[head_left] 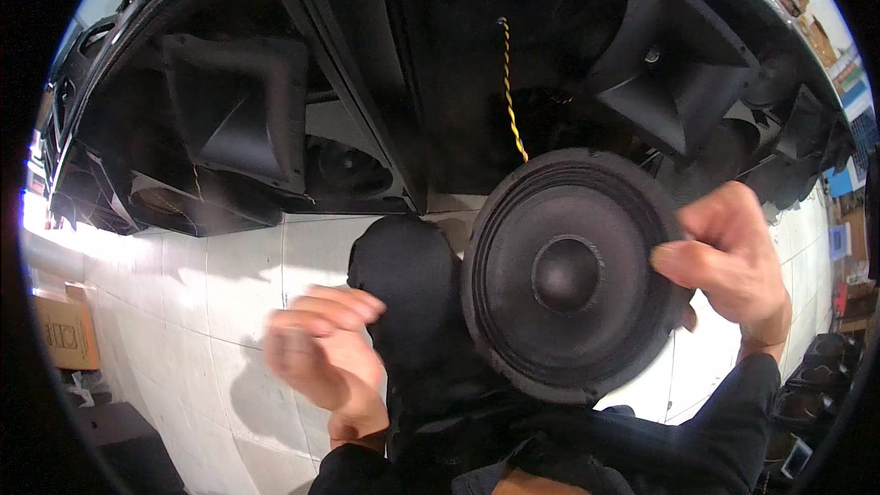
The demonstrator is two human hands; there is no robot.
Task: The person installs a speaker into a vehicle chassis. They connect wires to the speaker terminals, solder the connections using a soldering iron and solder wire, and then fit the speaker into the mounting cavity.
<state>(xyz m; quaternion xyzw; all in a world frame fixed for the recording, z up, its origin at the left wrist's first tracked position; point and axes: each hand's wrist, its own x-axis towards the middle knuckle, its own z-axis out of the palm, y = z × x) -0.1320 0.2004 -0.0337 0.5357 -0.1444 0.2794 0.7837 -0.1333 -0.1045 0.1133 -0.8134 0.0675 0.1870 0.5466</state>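
Speaker driver being held face-up at its rim by one hand

Head view, the only one. Clock positions are being read from the driver's centre.

- The round black speaker driver (566, 273) is being held over the lap, cone toward the camera. Whether its weight is also being borne by the black-clad leg (403, 266), at 9 o'clock, cannot be told.
- At 3 o'clock the rim is being gripped by the right hand (733, 261): the thumb is being laid over the front edge, the fingers mostly being hidden behind.
- At 8 o'clock, well apart from the rim, the left hand (325, 348) is being held loosely curled and blurred; nothing is being seen in it.
- At 11 o'clock a yellow-and-black twisted wire (510, 87) is being led from the dark cabinet (458, 119) to behind the rim; its end is being hidden.
- At 1 o'clock a black horn (674, 64) is being seen.

Handling, as judged: a heavy piece is being expected, most weight being carried by the hidden back. The outer frame is being taken as stiff, the cone and dust cap as easily dented. Hold is best being taken on the frame at 3 and 9 o'clock, the cone being left untouched and the wire being kept slack.
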